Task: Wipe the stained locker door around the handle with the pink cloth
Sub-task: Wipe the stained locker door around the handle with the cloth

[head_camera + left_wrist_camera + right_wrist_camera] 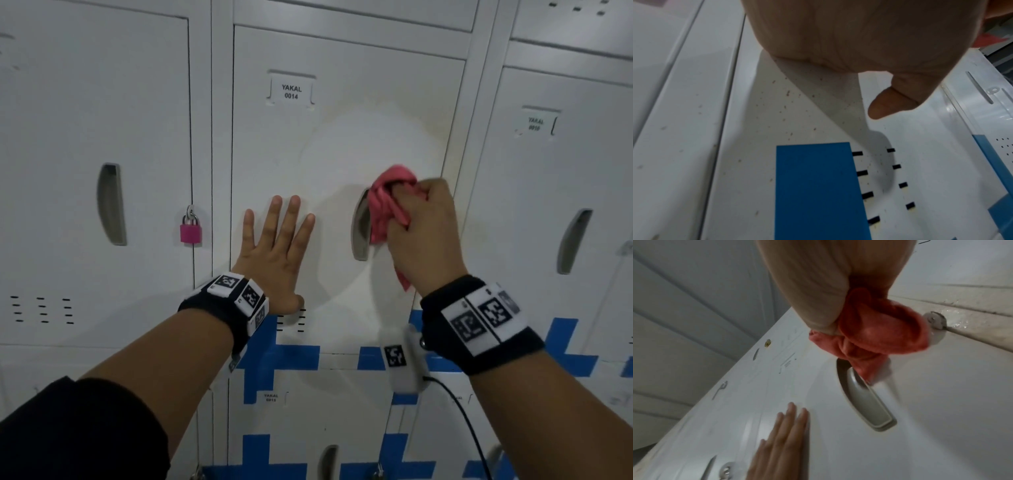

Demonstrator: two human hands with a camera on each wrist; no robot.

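Observation:
The white locker door [329, 137] labelled YAKAL 0014 carries a faint yellowish stain ring above its recessed grey handle [361, 228]. My right hand [423, 226] grips the bunched pink cloth [388, 205] and holds it against the door at the handle's upper right edge. In the right wrist view the cloth [875, 335] covers the top of the handle [867, 400]. My left hand [277, 246] lies flat on the same door, fingers straight and spread, left of the handle. The left wrist view shows that hand's palm [859, 35] on the speckled door.
A pink padlock [190, 231] hangs on the neighbouring locker at the left. Another locker with its own handle [573, 241] stands at the right. Blue tape [284, 356] runs along the door's lower edge by the vent slots [869, 183]. A black cable [459, 411] trails from my right wrist.

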